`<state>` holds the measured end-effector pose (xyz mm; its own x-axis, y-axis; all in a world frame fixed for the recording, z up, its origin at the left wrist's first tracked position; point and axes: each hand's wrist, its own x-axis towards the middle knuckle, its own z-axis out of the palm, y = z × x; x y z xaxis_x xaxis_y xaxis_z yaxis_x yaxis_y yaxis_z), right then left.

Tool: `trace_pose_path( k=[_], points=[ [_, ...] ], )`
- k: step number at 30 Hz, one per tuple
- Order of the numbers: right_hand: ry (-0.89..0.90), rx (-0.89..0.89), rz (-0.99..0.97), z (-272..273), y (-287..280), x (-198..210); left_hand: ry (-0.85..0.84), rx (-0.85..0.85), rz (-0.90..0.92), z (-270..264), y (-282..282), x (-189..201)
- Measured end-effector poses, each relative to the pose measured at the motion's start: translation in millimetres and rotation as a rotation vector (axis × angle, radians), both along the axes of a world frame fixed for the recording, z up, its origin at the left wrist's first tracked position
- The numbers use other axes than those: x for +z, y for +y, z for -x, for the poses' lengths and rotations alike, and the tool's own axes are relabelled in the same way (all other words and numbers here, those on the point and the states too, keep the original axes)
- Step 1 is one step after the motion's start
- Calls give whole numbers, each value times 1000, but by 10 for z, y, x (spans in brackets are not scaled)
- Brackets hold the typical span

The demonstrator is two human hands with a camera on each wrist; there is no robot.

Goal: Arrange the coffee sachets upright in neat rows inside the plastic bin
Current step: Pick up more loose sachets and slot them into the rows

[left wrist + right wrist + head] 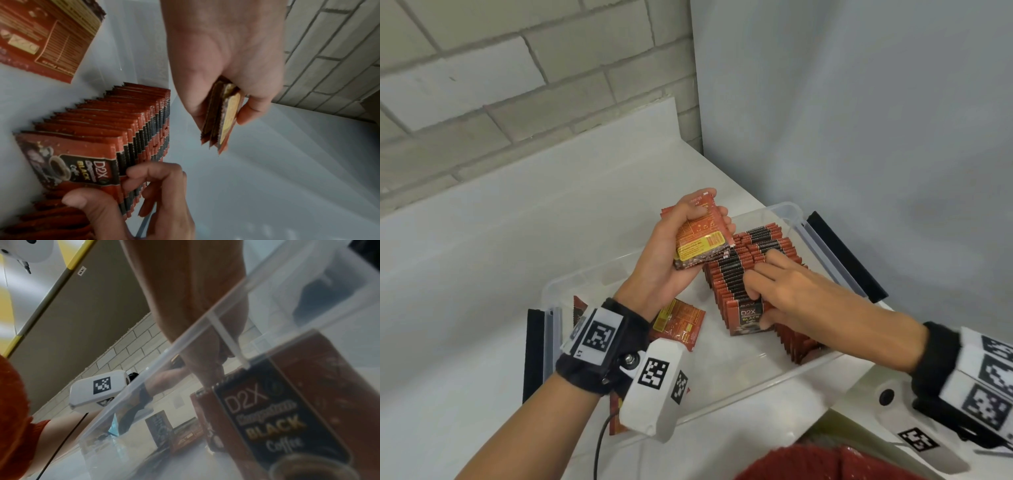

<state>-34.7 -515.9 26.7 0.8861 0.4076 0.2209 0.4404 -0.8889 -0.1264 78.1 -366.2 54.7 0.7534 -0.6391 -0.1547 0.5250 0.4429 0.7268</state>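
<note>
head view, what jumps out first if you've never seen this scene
The long upright row of red and black coffee sachets in the clear plastic bin, with the right hand resting fingers on its near end. Just left and above, the left hand grips a small stack of sachets. A loose sachet lies flat on the bin floor.

— How are the views set?
— The bin is seen from above by the head view; the sachet row is shared closely by both wrist views, the right one looking low through the wall.
</note>
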Motion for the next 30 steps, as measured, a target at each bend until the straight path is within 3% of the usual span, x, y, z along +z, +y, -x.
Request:
trace_pose_path(
  k=[3, 7, 15, 21, 30],
  points=[
    [112, -6, -95, -12, -35, 46, -31, 5, -22, 0, -10, 0],
    [341, -199, -386, 22, -79, 188, -84, 11, -50, -1, -19, -13],
    [338, -411, -1019, -120, -13, 324, -177, -10, -137, 14, -37, -25],
    [343, -402, -1113, -176, -41, 324, -159, -32, -126, 23, -34, -29],
    [98, -326, -1216, -149, -53, 524, -30, -176, -142, 9, -26, 1]
  ],
)
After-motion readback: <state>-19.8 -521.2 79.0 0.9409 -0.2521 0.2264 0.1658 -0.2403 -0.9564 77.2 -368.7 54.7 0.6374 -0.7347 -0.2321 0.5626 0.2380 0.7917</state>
